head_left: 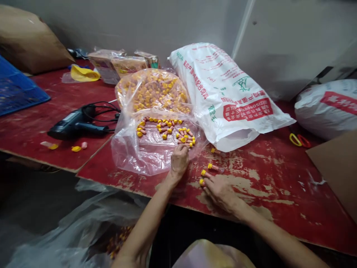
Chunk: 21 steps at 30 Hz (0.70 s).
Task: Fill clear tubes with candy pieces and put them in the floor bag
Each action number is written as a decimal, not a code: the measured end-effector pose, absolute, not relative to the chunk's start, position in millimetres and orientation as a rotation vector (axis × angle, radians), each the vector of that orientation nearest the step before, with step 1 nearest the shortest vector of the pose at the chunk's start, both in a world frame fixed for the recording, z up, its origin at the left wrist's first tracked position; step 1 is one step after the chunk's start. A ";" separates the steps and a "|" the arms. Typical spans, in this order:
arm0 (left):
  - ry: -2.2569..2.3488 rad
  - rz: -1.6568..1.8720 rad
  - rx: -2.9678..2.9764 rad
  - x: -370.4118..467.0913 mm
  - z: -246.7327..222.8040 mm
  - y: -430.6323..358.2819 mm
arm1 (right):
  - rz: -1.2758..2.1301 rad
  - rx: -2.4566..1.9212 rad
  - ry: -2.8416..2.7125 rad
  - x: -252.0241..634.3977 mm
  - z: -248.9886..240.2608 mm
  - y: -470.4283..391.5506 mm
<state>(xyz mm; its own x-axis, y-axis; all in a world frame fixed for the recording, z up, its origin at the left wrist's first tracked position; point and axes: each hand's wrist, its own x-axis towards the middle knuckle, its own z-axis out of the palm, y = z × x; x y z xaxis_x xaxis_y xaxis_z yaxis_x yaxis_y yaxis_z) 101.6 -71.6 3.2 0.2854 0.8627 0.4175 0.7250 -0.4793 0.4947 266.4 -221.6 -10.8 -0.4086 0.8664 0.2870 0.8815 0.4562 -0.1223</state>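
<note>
Small pinkish tubes with yellow caps [165,136] lie in loose groups on the mouth of a clear plastic bag [139,156]. My left hand [180,160] rests at the bag's near edge, fingers curled in a pinch at one of these tubes; the fingertips are partly hidden. On the red table, my right hand [221,190] has its fingers closed over two capped tubes [205,173], their yellow ends pointing left. Another capped tube [213,167] lies just beyond those fingers. Behind, the filled part of the bag bulges with many more such tubes [156,89].
A large white printed sack [223,89] leans behind the right hand. A dark heat gun [76,123] with its cord lies left. Scissors [299,140], a cardboard piece [337,167] and another sack [329,108] are at right. A blue crate [19,87] stands far left.
</note>
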 end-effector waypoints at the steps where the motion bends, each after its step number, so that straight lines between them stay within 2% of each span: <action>1: 1.437 0.866 2.461 107.3 1.7 -61.2 | -0.140 -1.494 -2.360 263.9 -12.1 -221.7; 5: 1.334 0.590 2.690 126.5 -5.1 -34.1 | -0.365 -1.570 -2.188 264.1 -15.7 -219.2; 9: 1.333 0.576 2.716 125.6 -6.0 -24.7 | -0.367 -1.731 -1.969 307.9 -4.8 -181.6; 11: 1.379 0.687 2.632 119.5 -1.4 -27.6 | -0.319 -1.914 -1.809 341.8 3.1 -141.8; 13: 1.433 0.936 2.353 111.7 5.5 -37.9 | -0.214 -2.142 -1.691 372.7 7.7 -95.2; 15: 1.414 1.140 1.893 103.7 11.6 -56.1 | -0.140 -2.172 -1.685 393.9 6.6 -52.6; 18: 1.266 1.162 1.271 94.0 12.6 -91.4 | -0.028 -2.137 -1.711 405.5 -3.0 -11.4; 21: 1.159 1.143 0.889 90.0 5.3 -122.2 | 0.049 -2.120 -1.685 406.0 -9.2 2.3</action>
